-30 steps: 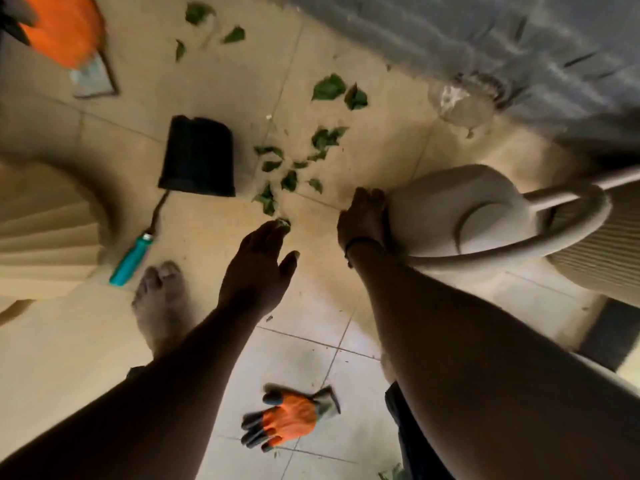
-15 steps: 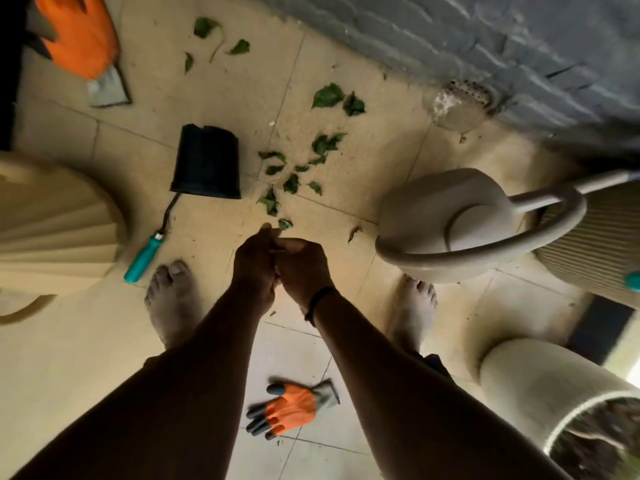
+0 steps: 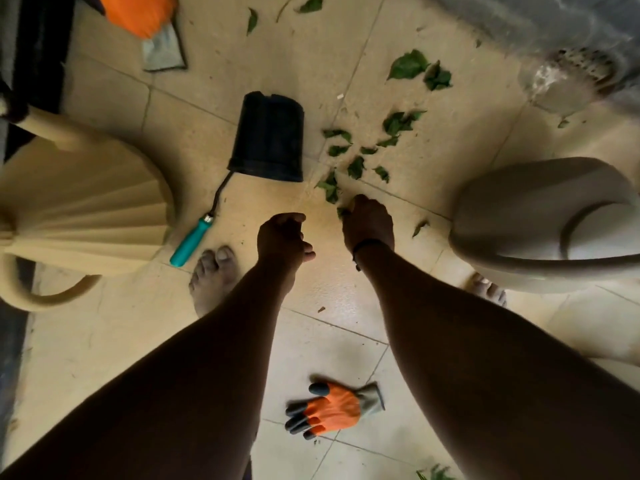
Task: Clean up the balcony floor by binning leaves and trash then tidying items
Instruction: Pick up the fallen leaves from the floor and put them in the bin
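My right hand [image 3: 367, 220] pinched a leaf [image 3: 341, 212] off the floor [image 3: 346, 299]; my left hand [image 3: 282, 237] hung curled, its contents unclear. No writing was legible.

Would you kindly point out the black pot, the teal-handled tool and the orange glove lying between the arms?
black pot [image 3: 268, 136], head view, on the middle of its dark side wall.
teal-handled tool [image 3: 189, 242], head view, on the teal grip.
orange glove [image 3: 332, 410], head view, on the orange palm.
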